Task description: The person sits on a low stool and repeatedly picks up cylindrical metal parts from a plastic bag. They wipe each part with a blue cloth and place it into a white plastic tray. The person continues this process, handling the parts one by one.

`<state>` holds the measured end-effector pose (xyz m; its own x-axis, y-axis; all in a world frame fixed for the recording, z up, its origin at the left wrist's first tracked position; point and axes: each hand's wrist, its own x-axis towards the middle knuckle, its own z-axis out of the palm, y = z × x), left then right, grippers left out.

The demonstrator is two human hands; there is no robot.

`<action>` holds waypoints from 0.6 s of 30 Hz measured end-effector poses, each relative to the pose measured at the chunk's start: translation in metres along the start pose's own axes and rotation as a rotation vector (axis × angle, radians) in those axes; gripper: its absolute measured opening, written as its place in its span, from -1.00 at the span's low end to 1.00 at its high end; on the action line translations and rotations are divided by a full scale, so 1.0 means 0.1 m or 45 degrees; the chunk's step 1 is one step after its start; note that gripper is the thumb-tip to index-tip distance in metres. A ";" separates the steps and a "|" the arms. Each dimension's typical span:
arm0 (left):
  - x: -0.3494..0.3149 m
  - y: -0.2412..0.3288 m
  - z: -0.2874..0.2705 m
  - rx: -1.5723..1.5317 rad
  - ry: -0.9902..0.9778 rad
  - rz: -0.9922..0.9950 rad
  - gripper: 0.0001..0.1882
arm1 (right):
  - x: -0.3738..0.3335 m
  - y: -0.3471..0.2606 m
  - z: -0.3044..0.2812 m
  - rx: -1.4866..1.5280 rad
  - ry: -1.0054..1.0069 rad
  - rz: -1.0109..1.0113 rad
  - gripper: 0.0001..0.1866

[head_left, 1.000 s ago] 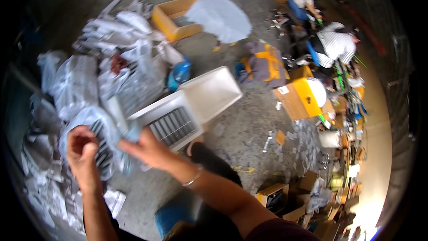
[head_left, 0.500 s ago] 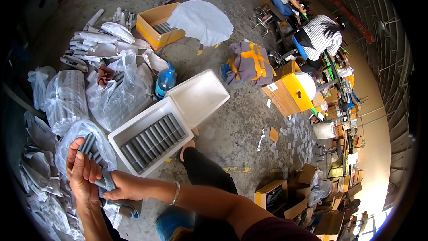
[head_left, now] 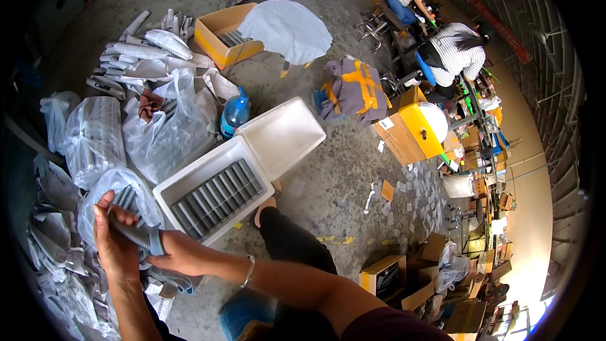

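My left hand is closed around a dark grey rod, its thumb and fingertips showing above it. My right hand grips a blue-grey cloth wrapped over the rod's other end. Both hands are at the lower left, over a clear plastic bag that holds more grey rods. Beside it stands a white foam box, with a row of several grey rods lying side by side in it. The box's white lid lies against its far side.
Filled plastic bags and paper-wrapped bundles crowd the left. Beyond the box are a blue bottle and an open carton of rods. Two people work at the right, near a yellow-sided carton.
My left hand has turned and lowered its fingers, so the rod it holds now shows. My right hand has shifted slightly to the right with the cloth.
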<state>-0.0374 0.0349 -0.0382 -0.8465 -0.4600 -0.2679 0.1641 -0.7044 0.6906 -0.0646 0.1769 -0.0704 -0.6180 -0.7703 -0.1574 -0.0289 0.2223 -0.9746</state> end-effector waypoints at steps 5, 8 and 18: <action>-0.10 0.08 0.08 0.161 -0.331 -0.211 -0.41 | 0.07 -0.01 -0.21 0.677 -0.259 0.090 -0.71; -0.13 0.15 0.05 0.332 -0.401 -0.228 -0.33 | 0.07 -0.10 -0.23 0.698 -0.417 0.099 -0.70; -0.16 0.15 -0.02 0.469 -0.357 -0.023 -0.47 | 0.09 -0.21 -0.08 0.206 -0.104 0.040 -0.70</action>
<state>-0.0202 0.0305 -0.0244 -0.9601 -0.2499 -0.1254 0.0000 -0.4485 0.8938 -0.0759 0.1702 -0.0501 -0.5507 -0.8118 -0.1940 0.1199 0.1531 -0.9809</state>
